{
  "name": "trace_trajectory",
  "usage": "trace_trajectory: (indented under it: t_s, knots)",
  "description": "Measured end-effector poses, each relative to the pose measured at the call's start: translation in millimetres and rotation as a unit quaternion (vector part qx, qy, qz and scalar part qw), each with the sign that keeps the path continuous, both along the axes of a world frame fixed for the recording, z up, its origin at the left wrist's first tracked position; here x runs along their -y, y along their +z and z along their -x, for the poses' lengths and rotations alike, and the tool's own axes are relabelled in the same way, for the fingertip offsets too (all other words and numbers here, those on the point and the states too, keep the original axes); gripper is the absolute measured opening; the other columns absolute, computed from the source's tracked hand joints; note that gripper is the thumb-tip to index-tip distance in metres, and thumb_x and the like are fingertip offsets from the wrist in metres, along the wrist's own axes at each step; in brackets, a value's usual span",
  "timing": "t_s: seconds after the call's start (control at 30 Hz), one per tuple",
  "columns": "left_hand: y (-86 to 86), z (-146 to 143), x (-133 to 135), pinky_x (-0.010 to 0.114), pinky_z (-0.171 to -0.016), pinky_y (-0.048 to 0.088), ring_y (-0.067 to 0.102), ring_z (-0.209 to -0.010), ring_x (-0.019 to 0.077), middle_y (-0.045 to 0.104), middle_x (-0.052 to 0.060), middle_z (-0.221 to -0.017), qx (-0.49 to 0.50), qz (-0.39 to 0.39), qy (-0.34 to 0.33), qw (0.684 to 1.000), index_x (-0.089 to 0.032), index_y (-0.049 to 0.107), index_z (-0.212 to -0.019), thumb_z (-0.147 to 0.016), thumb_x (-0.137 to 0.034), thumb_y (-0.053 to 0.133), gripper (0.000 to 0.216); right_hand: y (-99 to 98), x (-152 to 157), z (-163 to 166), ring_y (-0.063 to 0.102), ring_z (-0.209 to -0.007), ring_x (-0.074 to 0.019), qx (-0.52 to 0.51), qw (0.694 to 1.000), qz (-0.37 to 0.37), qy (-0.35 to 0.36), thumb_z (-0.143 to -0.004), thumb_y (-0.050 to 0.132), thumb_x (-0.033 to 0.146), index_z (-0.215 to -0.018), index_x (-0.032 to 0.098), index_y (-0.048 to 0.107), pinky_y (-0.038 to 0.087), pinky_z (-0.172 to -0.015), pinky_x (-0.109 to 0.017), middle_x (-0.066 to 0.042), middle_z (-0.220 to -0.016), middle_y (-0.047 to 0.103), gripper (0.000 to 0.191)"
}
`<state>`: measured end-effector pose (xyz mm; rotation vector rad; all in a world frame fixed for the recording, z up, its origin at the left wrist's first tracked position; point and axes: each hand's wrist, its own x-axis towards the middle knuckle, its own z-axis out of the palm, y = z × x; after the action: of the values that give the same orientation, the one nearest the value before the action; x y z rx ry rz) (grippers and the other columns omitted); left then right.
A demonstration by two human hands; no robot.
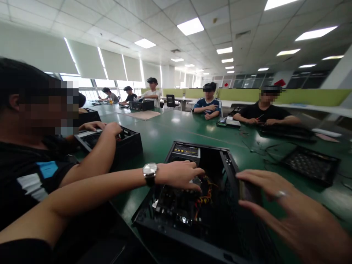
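Observation:
A black computer case (189,242) lies open-side up on the table before me, with a power supply (186,150) at its far left. My left hand (178,175), wearing a watch, reaches over the case with its fingers stretched out above the cooler (196,180). I cannot tell whether the fingertips touch it. Yellow and red cables (207,196) run beside the cooler. At the right side of the case, my right hand (277,196), with a ring, holds a dark rectangular part (250,191) between thumb and fingers. The hand partly hides this part.
Close on my left, a person (90,146) works in another computer case (129,146). A dark panel-like part (310,165) and loose cables lie on the green table (162,128) to the right. Two people sit across, one near a small stack of parts (228,123).

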<state>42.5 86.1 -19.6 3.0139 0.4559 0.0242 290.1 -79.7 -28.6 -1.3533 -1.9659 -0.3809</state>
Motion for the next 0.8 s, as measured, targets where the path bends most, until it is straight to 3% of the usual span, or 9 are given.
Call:
trace_trajectory:
  t_s: [0.07, 0.17, 0.27, 0.33, 0.43, 0.6, 0.7, 0.8]
  knots:
    - [-17.0, -13.7, -15.4, 0.042, -0.092, 0.051, 0.057, -0.121, 0.0352, 0.056, 0.012, -0.136, -0.072, -0.016, -0.016, 0.997, -0.031, 0.048, -0.147, -0.082, -0.048, 0.075, 0.072, 2.6, -15.5, 16.3, 0.066, -0.102, -0.0244, 0.056, 0.996, 0.034, 0.062, -0.099, 0.053, 0.050, -0.125, 0.030, 0.063, 0.054, -0.085, -0.038, -0.006, -0.114, 0.070, 0.035]
    - [-44.4, -35.5, -26.1, 0.046, -0.088, 0.054, 0.053, -0.125, 0.0397, 0.048, 0.008, -0.145, -0.126, -0.023, -0.007, 0.992, -0.041, 0.056, -0.138, -0.063, -0.039, 0.090, 0.083, -9.6, -30.9, 20.3, 0.066, -0.099, -0.0257, 0.126, 0.984, 0.115, 0.054, -0.097, 0.057, 0.038, -0.122, 0.026, 0.066, 0.054, -0.084, -0.039, -0.007, -0.106, 0.071, 0.029]
    - [-58.3, -48.6, -27.2, 0.045, -0.083, 0.056, 0.058, -0.115, 0.0392, 0.052, 0.010, -0.139, -0.105, -0.033, 0.008, 0.994, -0.037, 0.062, -0.129, -0.057, -0.035, 0.092, 0.078, -18.9, -37.1, 16.0, 0.067, -0.096, -0.0272, 0.168, 0.971, 0.166, 0.024, -0.091, 0.064, 0.029, -0.117, 0.022, 0.068, 0.054, -0.084, -0.041, -0.008, -0.104, 0.071, 0.027]
    - [-58.2, -51.0, -27.8, 0.045, -0.078, 0.056, 0.062, -0.106, 0.0385, 0.052, 0.014, -0.134, -0.117, -0.051, -0.020, 0.992, -0.034, 0.059, -0.132, -0.060, -0.035, 0.090, 0.079, -19.1, -38.6, 15.8, 0.067, -0.096, -0.0286, 0.183, 0.966, 0.180, 0.010, -0.089, 0.067, 0.027, -0.115, 0.020, 0.068, 0.055, -0.082, -0.042, -0.009, -0.103, 0.071, 0.027]
    - [-45.7, -45.3, -31.0, 0.044, -0.075, 0.054, 0.064, -0.098, 0.0386, 0.053, 0.017, -0.129, -0.114, -0.079, -0.060, 0.989, -0.028, 0.054, -0.138, -0.057, -0.035, 0.091, 0.089, -12.3, -42.3, 22.9, 0.065, -0.098, -0.0305, 0.210, 0.958, 0.196, -0.002, -0.087, 0.068, 0.025, -0.114, 0.018, 0.068, 0.054, -0.083, -0.044, -0.011, -0.102, 0.071, 0.028]
    - [0.7, -15.9, -36.1, 0.041, -0.086, 0.051, 0.059, -0.102, 0.0332, 0.048, 0.013, -0.125, -0.010, -0.127, -0.020, 0.992, -0.025, 0.049, -0.139, -0.058, -0.031, 0.090, 0.091, -5.8, -72.7, 49.3, 0.066, -0.104, -0.0357, 0.295, 0.905, 0.307, -0.024, -0.086, 0.069, 0.020, -0.106, 0.012, 0.070, 0.052, -0.086, -0.045, -0.017, -0.100, 0.073, 0.021]
    - [26.6, 3.3, -34.1, 0.038, -0.093, 0.048, 0.053, -0.110, 0.0301, 0.041, 0.010, -0.127, 0.052, -0.161, 0.005, 0.986, -0.025, 0.048, -0.139, -0.063, -0.028, 0.086, 0.085, -22.4, -106.8, 64.4, 0.071, -0.096, -0.0321, 0.292, 0.883, 0.367, -0.024, -0.081, 0.074, 0.018, -0.104, 0.013, 0.072, 0.054, -0.078, -0.038, -0.017, -0.097, 0.074, 0.023]
    - [36.6, 15.3, -29.9, 0.037, -0.093, 0.048, 0.050, -0.111, 0.0284, 0.038, 0.010, -0.124, 0.096, -0.172, 0.014, 0.980, -0.022, 0.048, -0.136, -0.068, -0.029, 0.082, 0.076, -50.3, -138.4, 76.7, 0.073, -0.088, -0.0263, 0.293, 0.867, 0.404, -0.019, -0.081, 0.078, 0.025, -0.107, 0.013, 0.070, 0.057, -0.073, -0.037, -0.012, -0.099, 0.074, 0.030]
